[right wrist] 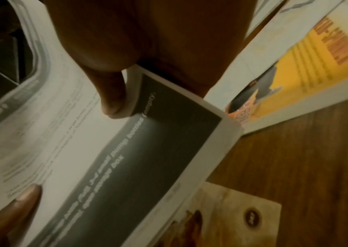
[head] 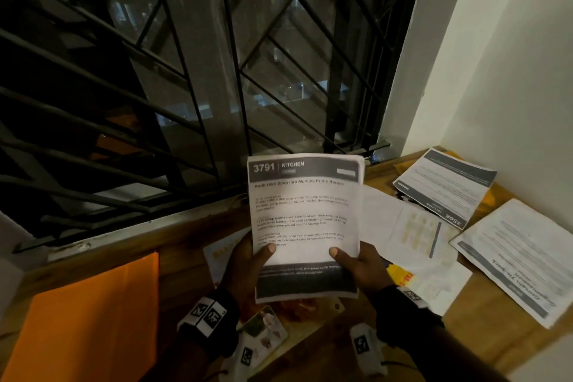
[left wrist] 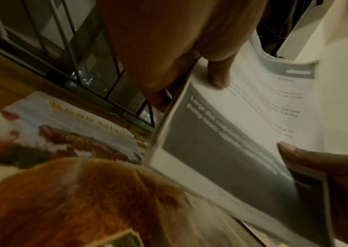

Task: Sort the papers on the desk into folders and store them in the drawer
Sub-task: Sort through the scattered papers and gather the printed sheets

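Orange folder (head: 93,316): lies flat at the far left of the desk (head: 483,341), untouched.

Colour leaflet (head: 221,253): flat on the desk, partly under my left wrist.

My left hand (head: 248,263): raised above the desk, palm turned inward, thumb laid across the lower left of the sheet's face, fingers behind it; a firm pinch on the paper.

Printed sheet (head: 305,226): held upright between both hands over the desk, near the window grille (head: 186,71). Header reads "3791 KITCHEN". It has a dark band along the bottom.

My right hand (head: 361,267): mirrors the left, thumb on the sheet's lower right face, fingers behind, pinching it.

Loose papers (head: 446,186): spread flat on the desk to the right, several overlapping, one reaching the wall corner, a yellow flyer (head: 401,276) showing beneath them just beside my right wrist.
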